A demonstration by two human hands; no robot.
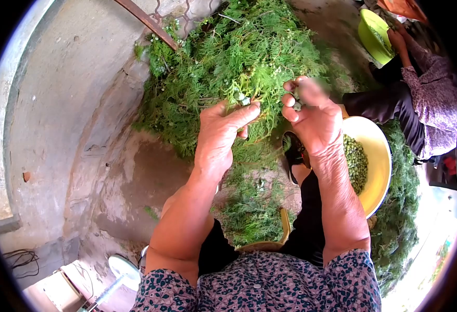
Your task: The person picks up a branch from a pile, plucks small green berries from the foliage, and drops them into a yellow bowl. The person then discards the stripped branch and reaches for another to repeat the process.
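My left hand [215,136] pinches a leafy evergreen sprig [261,82] between thumb and fingers. A pale green cone [242,99] shows on the sprig beside my thumb. Just to the right, my right hand [319,122] is curled palm up around a few small green cones [297,99], partly hidden by the fingers; its fingertips are blurred. Behind both hands rises a big heap of cut evergreen branches [228,47]. Under my right forearm stands a yellow basin [379,161] holding many green cones [354,164].
At the upper right a person [434,104] sits with a hand at a lime-green basin [370,36]. More greenery [395,229] lies beyond the yellow basin, and loose sprigs [252,213] lie between my legs. A concrete wall [56,119] curves along the left; a brown bar [148,23] slants toward the heap.
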